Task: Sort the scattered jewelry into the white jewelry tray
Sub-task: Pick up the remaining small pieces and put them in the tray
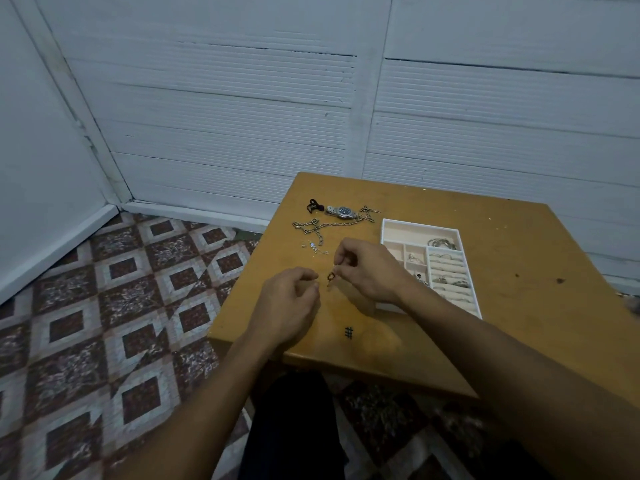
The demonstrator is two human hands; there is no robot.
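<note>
Right grip (367, 271): thumb and forefinger pinched narrow on a small dark-beaded piece (331, 278), which hangs just clear of the tabletop (502, 271), in from the left edge and nearer the front edge than the back. Left grip (287, 303): fingers loosely curled, nothing seen in it, just beside the hanging piece. Judged step: carry this piece to the white jewelry tray (420, 225), which lies just right of the right grip, mid-tabletop. To do it well: hold the pinch firm, since the piece is small and would slip easily; lift before crossing the tray's rim; pick a small square compartment on the tray's left side, not the ring rolls; lower until it rests, then release; the left grip could steady the tray if it slides. Count, going outward: 1 piece in hand; 1 tray; ring rolls hold several rings, too small to count exactly; a bundle of thin bangles in the compartment behind the rolls, number unclear; small items in two of the small compartments. Left to sort, toward the back-left corner: 1 wristwatch (343, 212); 1 long link chain (332, 225), tangled, possibly two; 1 black item (314, 205) at the watch's left end; a few tiny silver bits (313, 247) near the left edge, perhaps two or three. Task judged well along, not finished
</note>
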